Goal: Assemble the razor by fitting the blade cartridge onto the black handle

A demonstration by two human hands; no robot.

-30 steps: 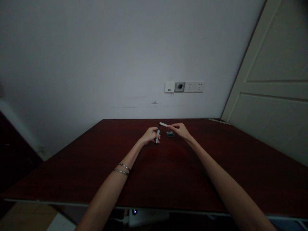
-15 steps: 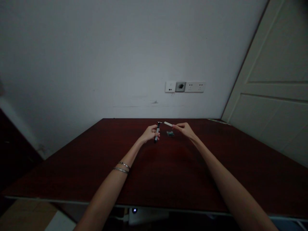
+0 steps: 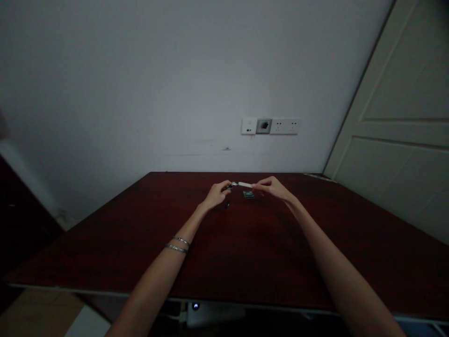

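Note:
My left hand [image 3: 216, 194] is closed around a thin dark pen-like tool [image 3: 228, 188] held over the far middle of the dark red table [image 3: 245, 248]. My right hand [image 3: 272, 187] pinches a small white strip [image 3: 244, 185] that points left, its tip meeting the tool's top end. A small greenish packet [image 3: 249, 194] lies on the table just below the strip, between the two hands. Two thin bracelets [image 3: 178, 245] sit on my left wrist.
A white wall stands behind the table with a row of sockets [image 3: 270, 126]. A pale panelled door [image 3: 400, 140] is at the right. A white device with a small light [image 3: 210, 314] sits under the table's near edge.
The right hand drew the white strip a little away to the right, then brought it back to the tool's top. The left hand tilted the tool from upright toward the right.

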